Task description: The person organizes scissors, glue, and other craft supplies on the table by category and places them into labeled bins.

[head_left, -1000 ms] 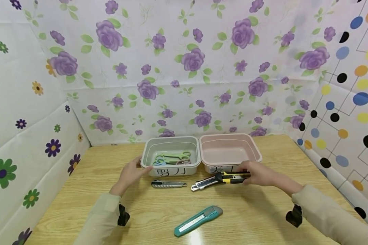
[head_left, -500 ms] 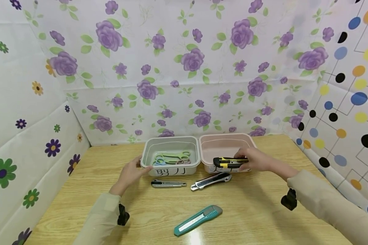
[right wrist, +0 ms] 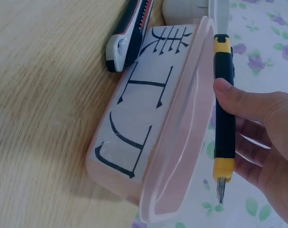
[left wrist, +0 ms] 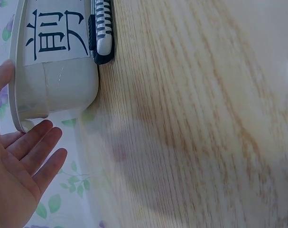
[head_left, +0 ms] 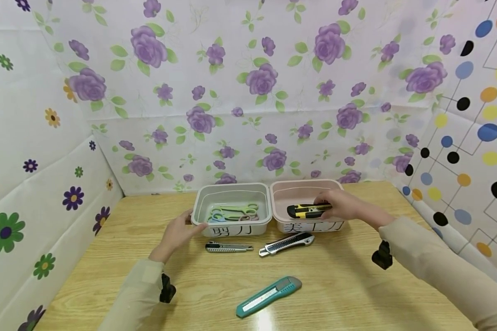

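Note:
My right hand (head_left: 340, 205) pinches a yellow and black utility knife (head_left: 304, 211) between thumb and fingers, above the front part of the pink bin (head_left: 290, 185). In the right wrist view that knife (right wrist: 224, 104) hangs beyond the bin's rim, its metal tip showing. My left hand (head_left: 177, 235) holds the left front corner of the grey bin (head_left: 232, 187), thumb on the rim and fingers at the side. Several scissors (head_left: 236, 213) lie inside the grey bin. On the table are a silver and black utility knife (head_left: 287, 243), a slim silver one (head_left: 228, 247) and a teal one (head_left: 269, 296).
Both bins stand side by side on the wooden table (head_left: 199, 285), with large black characters on their front labels. Floral cloth (head_left: 236, 92) hangs behind them. Patterned cloth walls enclose the table at left and right.
My right hand has lifted the yellow and black utility knife off the table, from beside the silver and black one, and moved it up over the pink bin. The left hand has stayed put.

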Demonstrator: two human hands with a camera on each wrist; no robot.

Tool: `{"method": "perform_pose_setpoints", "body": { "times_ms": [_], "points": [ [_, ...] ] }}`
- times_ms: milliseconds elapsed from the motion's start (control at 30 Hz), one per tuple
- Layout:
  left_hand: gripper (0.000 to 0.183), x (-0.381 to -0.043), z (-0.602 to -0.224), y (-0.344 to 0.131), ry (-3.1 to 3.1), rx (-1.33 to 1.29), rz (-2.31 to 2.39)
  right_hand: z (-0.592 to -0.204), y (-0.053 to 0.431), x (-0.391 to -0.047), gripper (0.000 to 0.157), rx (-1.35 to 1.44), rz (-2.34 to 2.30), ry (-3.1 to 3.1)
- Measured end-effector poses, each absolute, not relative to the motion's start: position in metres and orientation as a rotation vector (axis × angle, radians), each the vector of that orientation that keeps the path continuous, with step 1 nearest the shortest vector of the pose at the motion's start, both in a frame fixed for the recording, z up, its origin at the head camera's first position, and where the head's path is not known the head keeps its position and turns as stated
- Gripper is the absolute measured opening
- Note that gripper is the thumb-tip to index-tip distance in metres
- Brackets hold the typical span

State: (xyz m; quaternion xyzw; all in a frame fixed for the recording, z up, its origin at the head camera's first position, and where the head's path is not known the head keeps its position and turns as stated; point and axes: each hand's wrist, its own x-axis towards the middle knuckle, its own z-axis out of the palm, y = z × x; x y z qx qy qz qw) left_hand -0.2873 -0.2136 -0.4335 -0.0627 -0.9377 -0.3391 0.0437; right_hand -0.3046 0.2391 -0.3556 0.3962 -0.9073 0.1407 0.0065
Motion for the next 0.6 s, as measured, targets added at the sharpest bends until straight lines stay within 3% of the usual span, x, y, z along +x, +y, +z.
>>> {"method": "perform_pose_setpoints", "body": {
  "times_ms": [600],
  "points": [
    [0.075,-0.284,-0.430,-0.212,-2.871,-0.186,-1.035,-0.369,0.236,-0.328,0.038,1.144,0.486,-2.828]
  ]
}}
